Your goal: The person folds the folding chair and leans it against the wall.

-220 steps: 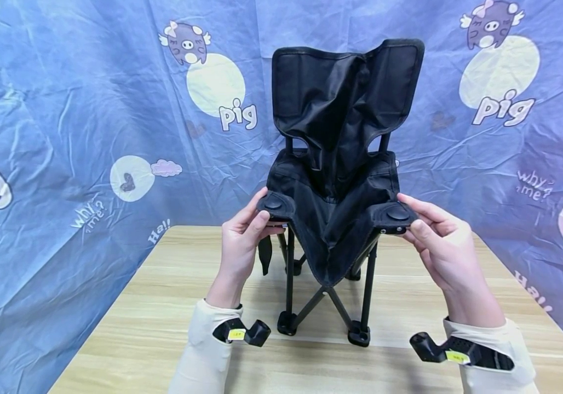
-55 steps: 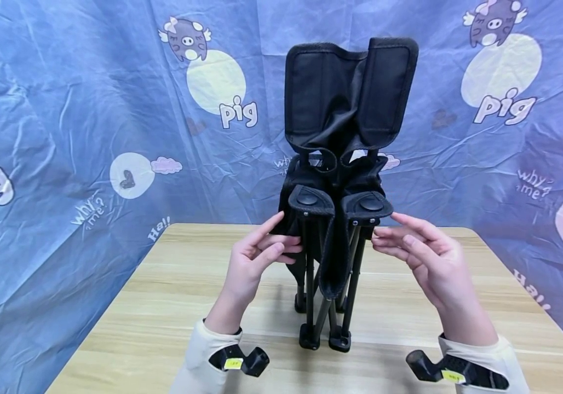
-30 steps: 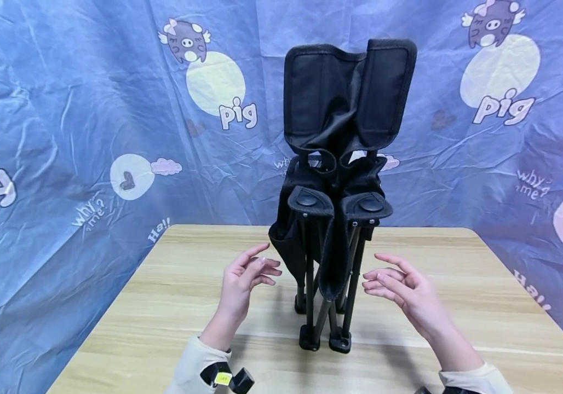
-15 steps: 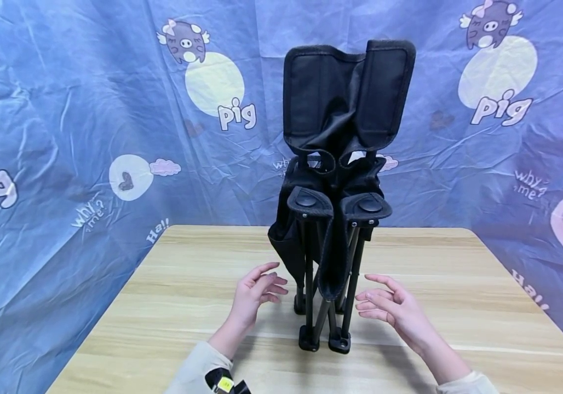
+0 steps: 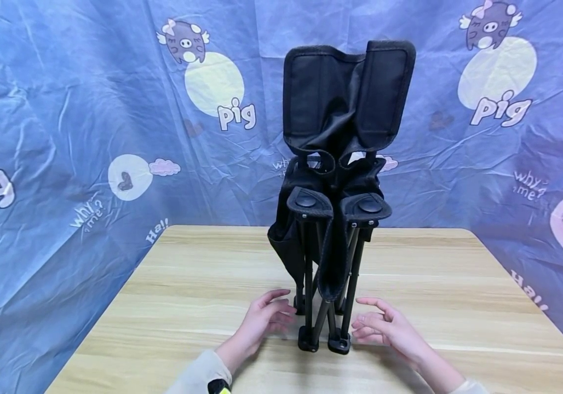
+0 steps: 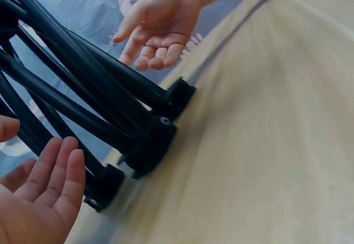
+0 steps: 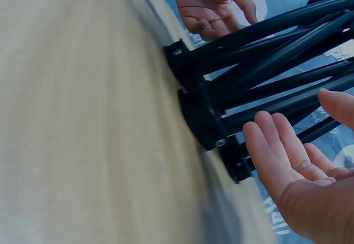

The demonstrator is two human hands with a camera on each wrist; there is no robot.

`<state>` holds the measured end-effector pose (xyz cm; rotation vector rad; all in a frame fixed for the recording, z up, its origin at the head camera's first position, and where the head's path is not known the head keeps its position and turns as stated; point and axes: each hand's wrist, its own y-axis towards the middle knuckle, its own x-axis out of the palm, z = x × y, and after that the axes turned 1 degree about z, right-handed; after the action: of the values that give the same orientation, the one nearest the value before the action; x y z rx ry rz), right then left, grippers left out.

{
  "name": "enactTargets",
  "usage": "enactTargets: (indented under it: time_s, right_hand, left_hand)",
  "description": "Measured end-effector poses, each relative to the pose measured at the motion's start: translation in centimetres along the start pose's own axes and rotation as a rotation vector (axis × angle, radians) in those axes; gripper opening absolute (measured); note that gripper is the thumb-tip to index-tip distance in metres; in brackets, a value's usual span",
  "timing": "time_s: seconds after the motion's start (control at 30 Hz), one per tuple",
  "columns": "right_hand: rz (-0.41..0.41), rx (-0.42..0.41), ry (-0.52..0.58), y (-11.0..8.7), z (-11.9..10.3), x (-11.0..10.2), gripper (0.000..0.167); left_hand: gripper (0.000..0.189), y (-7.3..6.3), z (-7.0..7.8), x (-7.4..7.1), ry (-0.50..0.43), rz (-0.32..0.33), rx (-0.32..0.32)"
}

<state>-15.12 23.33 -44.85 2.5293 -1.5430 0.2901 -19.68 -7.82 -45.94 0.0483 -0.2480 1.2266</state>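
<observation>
A black folding camp chair (image 5: 345,123) stands upright on the table, its frame drawn together into a narrow bundle. The fabric seat sags in a fold between the two front corners, and a side pocket hangs at the left. My left hand (image 5: 264,320) is low on the left of the legs, fingers relaxed and holding nothing. On the other side my right hand (image 5: 385,325) is level with it, fingers loosely bent, beside the front right foot (image 5: 339,343). Both wrist views show the dark leg tubes (image 6: 83,94) and plastic feet (image 7: 202,119) between the two hands.
The wood-grain table (image 5: 188,284) extends on both sides of the chair. Behind and around it hangs a blue cloth (image 5: 89,109) printed with pigs, hearts and lettering. A cream sleeve (image 5: 202,372) covers the left forearm.
Earlier the chair was spread, both hands gripping its front seat corners; its sides have since been pushed together. Both hands then left the corners and moved down beside the feet.
</observation>
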Motion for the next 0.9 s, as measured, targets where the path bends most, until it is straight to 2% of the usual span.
enactTargets:
  time_s: [0.1,0.4,0.53,0.77,0.9]
  right_hand:
    - [-0.031,0.029,0.023,-0.2,0.5,-0.1,0.036]
    - [-0.055,0.181,0.041,-0.7,1.8,0.2,0.033]
    - [-0.079,0.217,0.046,-0.6,2.4,0.5,0.038]
    - [-0.110,0.241,0.042,-0.5,3.2,1.0,0.043]
    - [-0.096,0.242,0.032,-0.5,3.5,1.0,0.039]
  left_hand:
    - [0.054,-0.1,-0.6,-0.1,-0.007,-0.036,-0.035]
    - [0.050,-0.3,-1.8,-0.1,-0.013,-0.120,-0.114]
    - [0.050,-0.5,-2.0,-0.1,-0.001,-0.168,-0.153]
    - [0.051,-0.8,-2.0,0.0,0.051,-0.273,-0.227]
    - [0.050,-1.0,-2.0,-0.1,0.093,-0.366,-0.268]
